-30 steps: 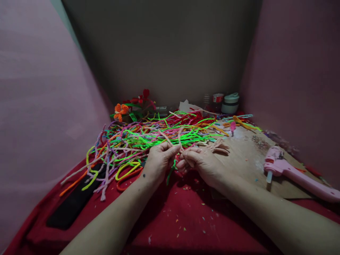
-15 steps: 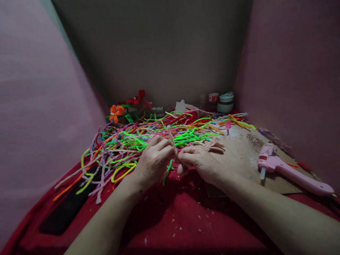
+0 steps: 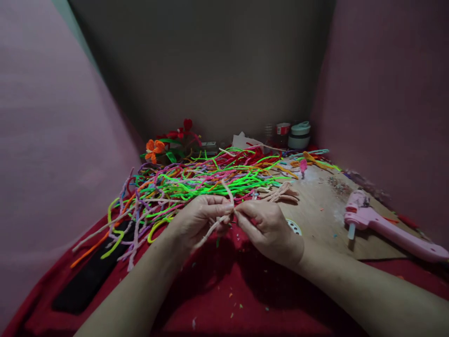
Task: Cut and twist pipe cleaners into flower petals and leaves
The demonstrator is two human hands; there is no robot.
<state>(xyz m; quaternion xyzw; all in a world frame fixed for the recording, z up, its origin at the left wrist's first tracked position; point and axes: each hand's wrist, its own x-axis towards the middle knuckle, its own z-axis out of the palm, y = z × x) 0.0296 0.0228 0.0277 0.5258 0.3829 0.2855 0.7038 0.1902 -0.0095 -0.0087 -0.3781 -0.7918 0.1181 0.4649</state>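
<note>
A pale beige pipe cleaner [image 3: 228,189] is bent between my hands, one end sticking up and another length slanting down to the left below the fingers. My left hand [image 3: 201,217] pinches it between thumb and fingers. Close beside it, my right hand [image 3: 270,227] is closed, its thumb and forefinger pressed together on the pipe cleaner where it bends. Just beyond my right hand lies a bundle of beige pipe-cleaner loops [image 3: 280,193]. A white round piece with holes [image 3: 293,227] shows partly from behind that hand.
A heap of coloured pipe cleaners [image 3: 196,180] spreads across the back. A pink glue gun [image 3: 382,224] rests on a brown board [image 3: 319,220] at right. A black flat object [image 3: 84,281] lies at left. Pipe-cleaner flowers [image 3: 154,149] and a lidded container [image 3: 299,135] stand behind.
My right hand has turned and closed more, knuckles up. My left hand has rolled so its thumb shows. A lower length of the pipe cleaner and the white holed piece have come into view.
</note>
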